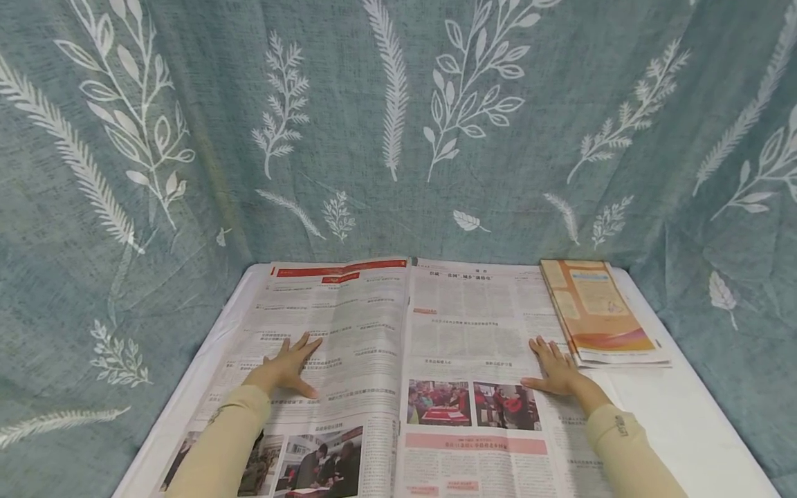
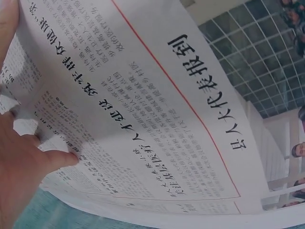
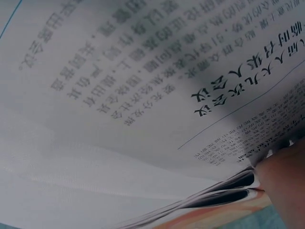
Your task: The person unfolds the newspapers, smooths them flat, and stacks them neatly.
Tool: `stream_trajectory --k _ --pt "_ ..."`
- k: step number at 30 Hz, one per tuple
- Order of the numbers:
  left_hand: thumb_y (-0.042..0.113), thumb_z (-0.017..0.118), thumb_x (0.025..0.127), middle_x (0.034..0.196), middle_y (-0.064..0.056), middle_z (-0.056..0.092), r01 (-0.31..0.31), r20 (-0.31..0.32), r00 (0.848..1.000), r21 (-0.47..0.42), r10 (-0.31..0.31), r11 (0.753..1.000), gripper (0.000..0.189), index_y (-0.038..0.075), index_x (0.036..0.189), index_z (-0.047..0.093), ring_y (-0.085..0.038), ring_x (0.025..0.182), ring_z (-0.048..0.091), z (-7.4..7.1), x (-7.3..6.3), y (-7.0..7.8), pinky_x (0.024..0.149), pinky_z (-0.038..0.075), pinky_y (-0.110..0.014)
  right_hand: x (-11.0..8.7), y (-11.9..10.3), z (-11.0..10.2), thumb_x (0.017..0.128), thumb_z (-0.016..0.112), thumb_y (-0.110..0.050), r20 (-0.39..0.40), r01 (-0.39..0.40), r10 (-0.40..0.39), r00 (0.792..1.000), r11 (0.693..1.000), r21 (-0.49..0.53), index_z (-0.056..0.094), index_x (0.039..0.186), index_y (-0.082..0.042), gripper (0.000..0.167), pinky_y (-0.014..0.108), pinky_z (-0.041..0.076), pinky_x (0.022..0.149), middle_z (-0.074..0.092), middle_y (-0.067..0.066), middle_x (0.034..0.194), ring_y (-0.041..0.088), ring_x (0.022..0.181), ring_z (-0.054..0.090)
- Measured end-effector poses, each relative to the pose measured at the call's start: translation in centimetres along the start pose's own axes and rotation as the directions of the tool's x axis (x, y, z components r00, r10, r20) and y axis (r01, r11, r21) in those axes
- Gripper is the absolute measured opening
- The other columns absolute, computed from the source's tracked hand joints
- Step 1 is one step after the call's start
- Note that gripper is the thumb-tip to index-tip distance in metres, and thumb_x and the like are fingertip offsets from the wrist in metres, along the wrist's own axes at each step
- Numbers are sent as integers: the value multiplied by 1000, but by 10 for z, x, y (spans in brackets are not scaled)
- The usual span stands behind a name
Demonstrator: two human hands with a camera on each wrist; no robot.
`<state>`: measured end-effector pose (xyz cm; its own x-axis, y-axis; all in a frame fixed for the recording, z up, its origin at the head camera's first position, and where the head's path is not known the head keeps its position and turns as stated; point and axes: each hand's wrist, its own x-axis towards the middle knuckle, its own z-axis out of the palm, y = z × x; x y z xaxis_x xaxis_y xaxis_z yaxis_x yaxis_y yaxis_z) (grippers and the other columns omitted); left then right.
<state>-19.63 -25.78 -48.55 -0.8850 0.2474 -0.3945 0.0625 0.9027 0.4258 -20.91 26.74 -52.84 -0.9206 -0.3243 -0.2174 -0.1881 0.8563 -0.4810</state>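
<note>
An unfolded newspaper (image 1: 349, 360) lies spread over a white table, with a fold line running down its middle. My left hand (image 1: 288, 366) rests on the left page, fingers spread and thumb pointing toward the fold. In the left wrist view the thumb and fingertips of that hand (image 2: 28, 162) touch the printed sheet. On the right page lies my right hand (image 1: 556, 370), its fingers extended, just above and right of two colour photos (image 1: 472, 404). The right wrist view catches only part of the right hand (image 3: 286, 186), at the lower right over the paper.
An orange and cream printed booklet (image 1: 600, 311) lies at the back right, close to the right hand and overlapping the newspaper's edge. The white tabletop (image 1: 672, 429) shows at the right. Blue-green curtains (image 1: 398, 124) with white leaf patterns surround the table's back and sides.
</note>
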Motion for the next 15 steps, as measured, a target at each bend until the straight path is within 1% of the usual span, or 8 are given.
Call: stream_trajectory --k 3,6,8,13,15 --pt "38 87 59 154 -28 -1 -7 1 1000 -20 7 1000 119 6 149 18 -60 135 -7 -2 -1 -6 92 -1 -84 0 1 -3 81 68 -47 19 -6 6 1000 1000 8 19 144 10 98 72 4 106 9 35 150 57 136 5" --pt "36 88 58 154 -28 0 -9 3 1000 -20 9 1000 118 6 149 18 -60 135 -7 -5 -2 -8 92 -1 -84 0 2 -5 81 68 -48 25 -3 3 1000 1000 11 19 144 10 98 72 4 106 9 35 149 58 135 4" --pt "37 88 58 154 -28 1 -1 1 1000 -2 1 1000 118 6 149 19 -59 136 -6 -7 -1 -9 93 0 -84 -1 3 -5 80 68 -50 16 5 -5 1000 1000 17 21 143 10 99 73 4 105 10 36 149 59 135 6" --pt "35 89 56 154 -28 3 35 1 999 38 -35 999 119 7 149 21 -59 136 -4 -11 0 -9 95 1 -83 -2 6 -5 79 65 -56 19 9 -9 1000 1000 22 20 143 10 102 72 1 106 9 36 149 59 135 4" --pt "35 88 55 154 -28 4 47 1 999 52 -47 998 119 7 149 21 -59 136 -3 -12 0 -8 96 1 -82 -3 7 -5 79 65 -57 11 16 -16 1000 1000 13 20 142 11 103 73 3 105 10 37 148 59 134 5"
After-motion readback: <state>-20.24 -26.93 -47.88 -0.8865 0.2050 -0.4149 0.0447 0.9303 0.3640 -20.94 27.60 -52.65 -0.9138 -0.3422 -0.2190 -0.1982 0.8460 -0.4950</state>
